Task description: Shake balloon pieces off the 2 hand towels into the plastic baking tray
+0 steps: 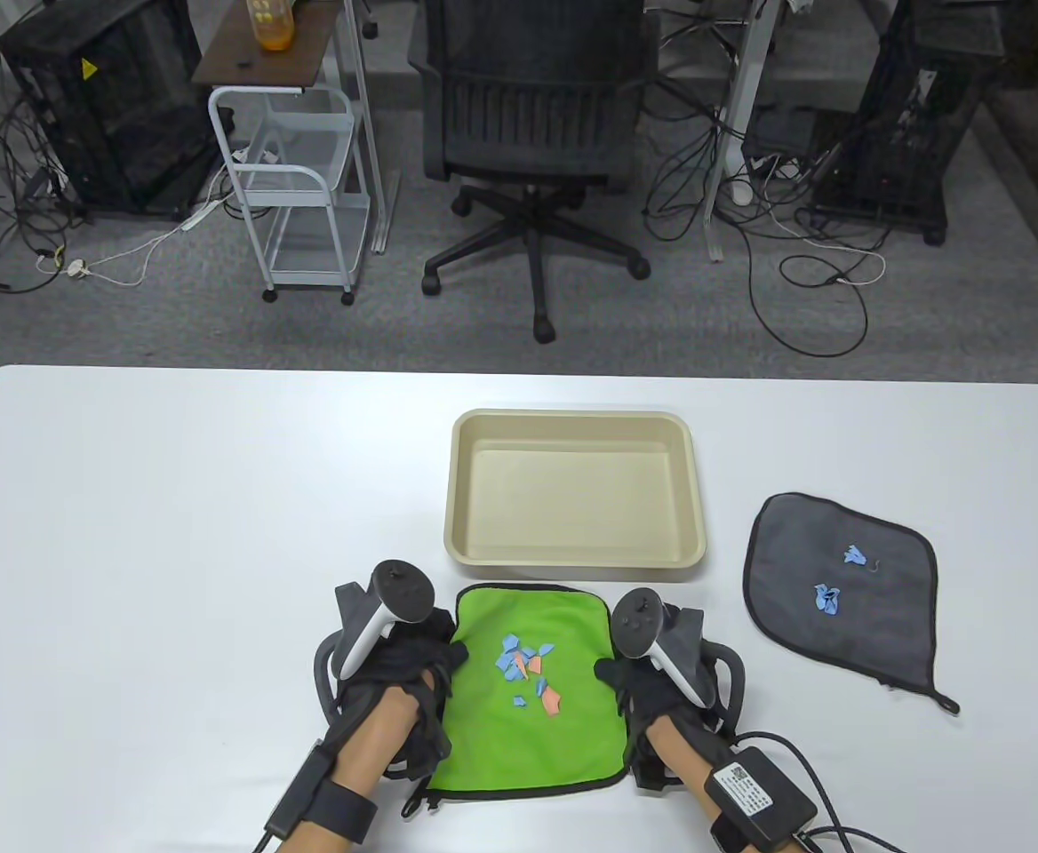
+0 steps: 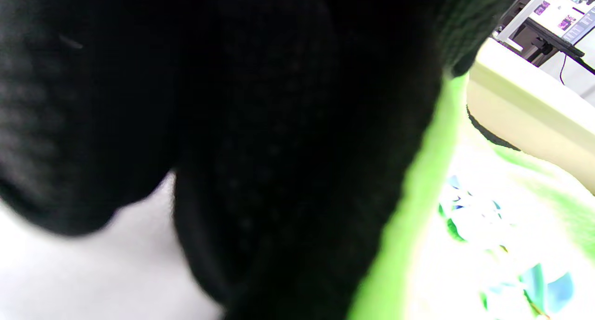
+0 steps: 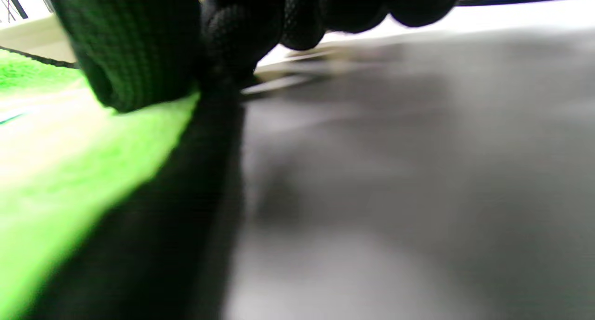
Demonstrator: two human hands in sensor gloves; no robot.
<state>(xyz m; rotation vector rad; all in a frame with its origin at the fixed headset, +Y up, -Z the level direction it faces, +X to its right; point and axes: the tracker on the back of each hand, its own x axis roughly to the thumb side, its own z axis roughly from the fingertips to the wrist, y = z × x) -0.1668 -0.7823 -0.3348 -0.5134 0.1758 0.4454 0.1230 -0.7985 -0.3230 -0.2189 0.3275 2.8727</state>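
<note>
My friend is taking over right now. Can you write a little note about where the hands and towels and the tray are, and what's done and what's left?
Left hand is at the green towel's left edge, right hand at its right edge; the right thumb presses on the edge, the grips are otherwise hidden.
Green towel lies flat on the table just in front of the tray, blue and orange balloon pieces on it.
Grey towel lies right of the tray with two blue pieces.
Done: nothing; tray looks empty.
Left: tip both towels into the tray.

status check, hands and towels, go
Both hands, left and right, at green towel edges, grip unclear. Pieces still on it. Tray empty, path clear.
</note>
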